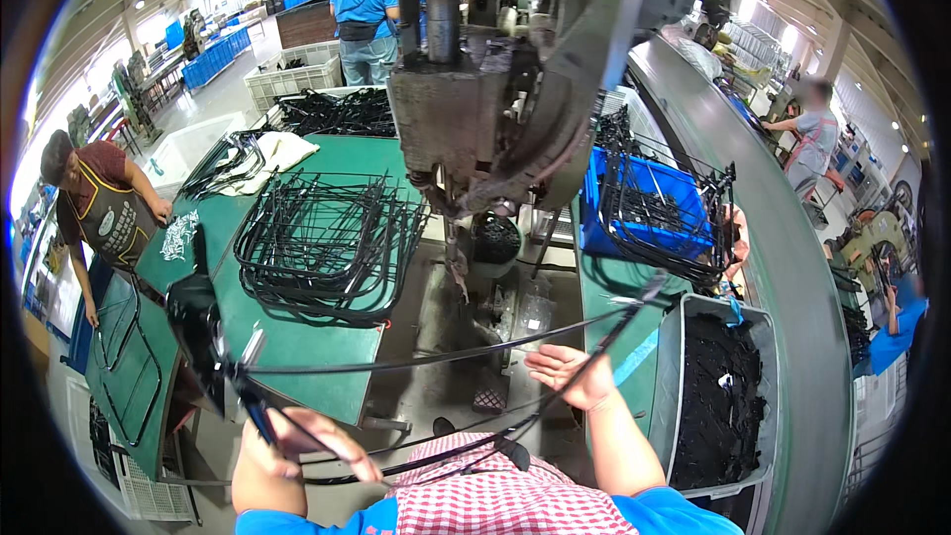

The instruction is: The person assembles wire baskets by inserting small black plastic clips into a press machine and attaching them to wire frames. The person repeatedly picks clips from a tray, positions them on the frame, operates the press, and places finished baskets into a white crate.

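Note:
A black wire frame (pixel 426 362) of thin bent rods stretches across my lap, below a grey press machine (pixel 475 109). My left hand (pixel 282 451) is closed around the frame's lower left corner, next to a black part. My right hand (pixel 570 376) has its fingers spread and rests against the frame's right rod, which runs up toward the blue crate (pixel 649 203). A stack of similar black wire frames (pixel 322 238) lies on the green table (pixel 297 342) to my left.
A grey bin (pixel 674 376) with several small black parts stands at my right. The blue crate holds more wire pieces. One person leans at the table's left end (pixel 99 203), another stands at the back (pixel 365 5), a third at the right (pixel 812 134).

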Available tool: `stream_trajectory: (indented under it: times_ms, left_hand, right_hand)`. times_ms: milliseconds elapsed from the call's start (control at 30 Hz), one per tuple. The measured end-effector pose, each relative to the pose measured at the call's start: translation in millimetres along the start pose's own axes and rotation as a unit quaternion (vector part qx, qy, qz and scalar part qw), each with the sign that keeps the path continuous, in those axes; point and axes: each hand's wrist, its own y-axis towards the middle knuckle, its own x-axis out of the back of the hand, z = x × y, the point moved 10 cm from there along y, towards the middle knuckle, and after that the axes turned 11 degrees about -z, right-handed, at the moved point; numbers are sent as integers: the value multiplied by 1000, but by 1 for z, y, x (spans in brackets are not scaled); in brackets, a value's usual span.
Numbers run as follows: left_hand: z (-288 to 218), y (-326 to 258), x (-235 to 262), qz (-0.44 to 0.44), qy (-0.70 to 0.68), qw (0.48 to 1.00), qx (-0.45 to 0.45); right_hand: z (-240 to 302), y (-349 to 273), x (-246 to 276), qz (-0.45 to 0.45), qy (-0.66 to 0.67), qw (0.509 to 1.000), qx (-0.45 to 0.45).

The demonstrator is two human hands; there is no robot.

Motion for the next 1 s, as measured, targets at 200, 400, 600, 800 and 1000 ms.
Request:
stream_trajectory:
  times_ms: [200, 400, 600, 800, 1000]
  left_hand:
    - [74, -10, 101, -232, -85, 967, -70]
    - [281, -63, 206, -561, 473, 652, 189]
    - [308, 43, 28, -367, 152, 918, 18]
    - [246, 51, 85, -373, 151, 911, 86]
    - [161, 9, 103, -326, 124, 919, 183]
  right_hand:
    - [112, -125, -101, 121, -186, 954, 200]
    - [61, -133, -141, 90, -127, 987, 41]
    - [-23, -44, -75, -143, -278, 950, 13]
    - [-46, 50, -70, -215, -290, 924, 126]
    - [-43, 98, -113, -104, -350, 929, 56]
